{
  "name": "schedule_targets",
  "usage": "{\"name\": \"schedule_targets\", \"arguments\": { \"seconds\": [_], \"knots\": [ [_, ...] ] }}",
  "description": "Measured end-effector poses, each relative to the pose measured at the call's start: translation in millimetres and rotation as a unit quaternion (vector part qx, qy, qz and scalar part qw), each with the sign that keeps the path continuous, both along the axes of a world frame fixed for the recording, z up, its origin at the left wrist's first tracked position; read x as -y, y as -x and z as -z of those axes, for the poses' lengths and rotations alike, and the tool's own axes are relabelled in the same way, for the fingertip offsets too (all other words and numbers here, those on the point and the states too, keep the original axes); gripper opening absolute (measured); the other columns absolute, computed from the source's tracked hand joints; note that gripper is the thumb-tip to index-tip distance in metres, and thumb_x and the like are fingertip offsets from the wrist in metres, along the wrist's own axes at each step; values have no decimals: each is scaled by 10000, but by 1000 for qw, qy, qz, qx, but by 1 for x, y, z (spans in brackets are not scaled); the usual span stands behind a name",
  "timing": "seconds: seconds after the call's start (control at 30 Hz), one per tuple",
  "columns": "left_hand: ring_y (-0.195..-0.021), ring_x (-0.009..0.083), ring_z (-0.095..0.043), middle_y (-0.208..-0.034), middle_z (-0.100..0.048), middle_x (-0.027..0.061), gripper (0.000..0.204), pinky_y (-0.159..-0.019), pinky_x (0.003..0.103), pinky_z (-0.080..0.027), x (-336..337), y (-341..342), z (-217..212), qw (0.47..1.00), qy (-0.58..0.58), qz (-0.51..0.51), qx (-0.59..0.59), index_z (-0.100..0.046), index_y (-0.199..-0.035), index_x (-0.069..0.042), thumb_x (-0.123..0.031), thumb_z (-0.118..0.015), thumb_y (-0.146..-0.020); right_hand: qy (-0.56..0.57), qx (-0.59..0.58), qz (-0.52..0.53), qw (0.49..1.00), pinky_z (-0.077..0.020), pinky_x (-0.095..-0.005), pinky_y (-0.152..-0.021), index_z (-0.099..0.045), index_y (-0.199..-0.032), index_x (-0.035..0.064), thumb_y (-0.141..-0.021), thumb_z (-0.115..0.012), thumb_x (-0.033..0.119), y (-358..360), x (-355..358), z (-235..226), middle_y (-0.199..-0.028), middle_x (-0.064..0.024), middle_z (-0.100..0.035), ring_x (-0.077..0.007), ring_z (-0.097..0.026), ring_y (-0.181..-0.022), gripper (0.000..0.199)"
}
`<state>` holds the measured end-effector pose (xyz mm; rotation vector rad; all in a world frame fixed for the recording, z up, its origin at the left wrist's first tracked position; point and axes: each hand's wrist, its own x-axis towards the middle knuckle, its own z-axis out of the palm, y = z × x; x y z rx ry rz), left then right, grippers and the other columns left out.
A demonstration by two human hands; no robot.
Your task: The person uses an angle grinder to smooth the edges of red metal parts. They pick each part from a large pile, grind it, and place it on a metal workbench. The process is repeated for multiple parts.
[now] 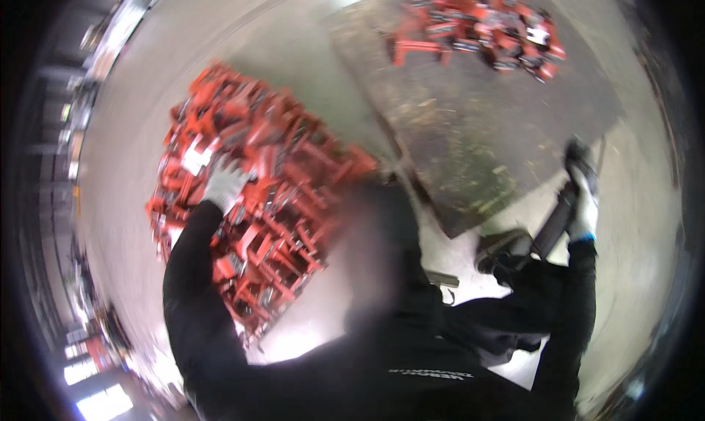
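My left hand [226, 184], in a light grey glove, reaches onto a large heap of red metal parts [283, 245]. Its fingers look spread over the parts, with none clearly gripped. Out to the right, my right hand [585, 209], also gloved and with a blue cuff at the wrist, is closed around a dark, long-bodied tool [556, 219]. Blur hides the tool's exact kind. It lies over the floor beside a dark plate, well apart from the red heap.
A dark, worn flat plate [433, 112] lies ahead to the right, its surface littered with debris. Another cluster of red parts [477, 28] sits on its far side. A dark shoe [503, 248] is near its close edge. Shelving [88, 112] lines the far left.
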<state>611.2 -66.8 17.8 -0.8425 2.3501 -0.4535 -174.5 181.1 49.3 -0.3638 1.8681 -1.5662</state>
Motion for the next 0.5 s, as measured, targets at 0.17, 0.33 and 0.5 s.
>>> {"name": "schedule_targets", "arguments": {
  "seconds": [0.17,0.33,0.5],
  "knots": [
    [-1200,310,-644,-1177,-684,100,382,-1184,558,-389,25,116,-67,992,52,-97,-54,-619,-1213,-125,-164,-734,-850,16,56,-14,998,-595,-348,-639,-537,-1357,87,-873,-850,202,-31,14,2,-956,-70,-659,-184,-662,-720,587],
    [-1111,373,-671,-1177,-703,131,545,-897,453,-566,30,306,-69,950,37,1,-311,-629,-1264,-95,-290,-796,-784,15,78,-80,994,-597,-344,-683,-373,-1509,68,-861,-874,227,-43,3,-1,-1102,-131,-675,-181,-686,-798,835],
    [-1037,370,-701,-1178,-683,136,523,-835,425,-577,-10,446,-42,908,-84,-23,-410,-627,-1279,-93,-309,-796,-833,23,125,-149,981,-593,-339,-781,-424,-1491,39,-826,-910,296,-37,0,-4,-1233,-129,-649,-190,-675,-977,863]
  ]
}}
